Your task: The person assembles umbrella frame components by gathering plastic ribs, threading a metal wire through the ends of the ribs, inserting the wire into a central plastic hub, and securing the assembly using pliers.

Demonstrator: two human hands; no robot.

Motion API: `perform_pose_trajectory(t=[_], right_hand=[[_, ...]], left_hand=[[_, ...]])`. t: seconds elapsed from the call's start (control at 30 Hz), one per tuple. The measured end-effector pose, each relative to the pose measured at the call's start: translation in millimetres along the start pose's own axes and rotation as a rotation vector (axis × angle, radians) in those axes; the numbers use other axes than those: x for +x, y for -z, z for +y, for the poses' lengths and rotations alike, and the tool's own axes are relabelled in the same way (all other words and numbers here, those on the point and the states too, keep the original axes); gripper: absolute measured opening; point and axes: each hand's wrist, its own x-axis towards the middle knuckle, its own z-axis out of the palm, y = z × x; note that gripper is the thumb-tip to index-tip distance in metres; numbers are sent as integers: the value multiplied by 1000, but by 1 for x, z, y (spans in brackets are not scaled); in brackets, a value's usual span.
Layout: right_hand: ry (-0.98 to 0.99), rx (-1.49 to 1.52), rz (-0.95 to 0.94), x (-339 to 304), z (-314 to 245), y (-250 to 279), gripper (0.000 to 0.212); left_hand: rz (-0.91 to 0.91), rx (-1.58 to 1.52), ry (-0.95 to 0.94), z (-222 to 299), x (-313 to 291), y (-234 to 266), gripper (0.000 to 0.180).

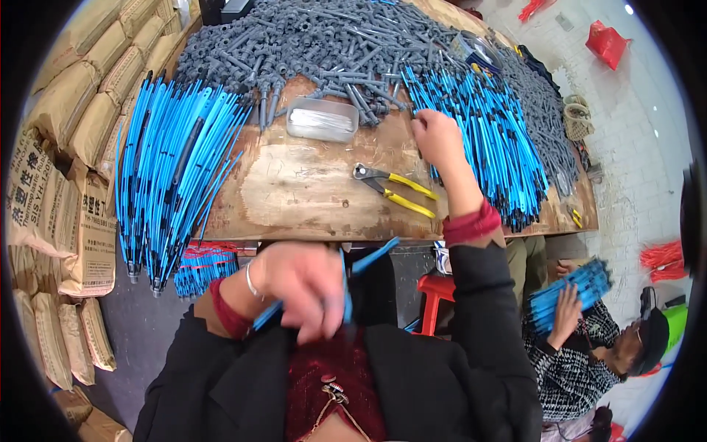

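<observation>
Okay, I see the worktop (287, 195), grey heap (317, 44) across its far side, blue pile (490, 147) at right. Hands well apart: right hand (440, 140) curled at that pile's left edge, left hand (300, 287) blurred at a blue strip (375, 256), before the near edge. Can't tell either grip.

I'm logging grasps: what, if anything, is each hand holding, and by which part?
The left hand seems to hold a blue strip, but blur hides exactly where. Whether the right hand holds anything cannot be told.
</observation>
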Motion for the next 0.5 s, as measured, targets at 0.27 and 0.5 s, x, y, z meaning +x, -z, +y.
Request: perform_pose_trajectory(t=[0.27,0.5], right_hand=[[6,-631,89,39,28,-70,13],[-135,-556,57,40,5,-14,14]], left_hand=[[693,-299,-84,-27,-15,18,13],[931,-165,-181,-48,-28,54,16]])
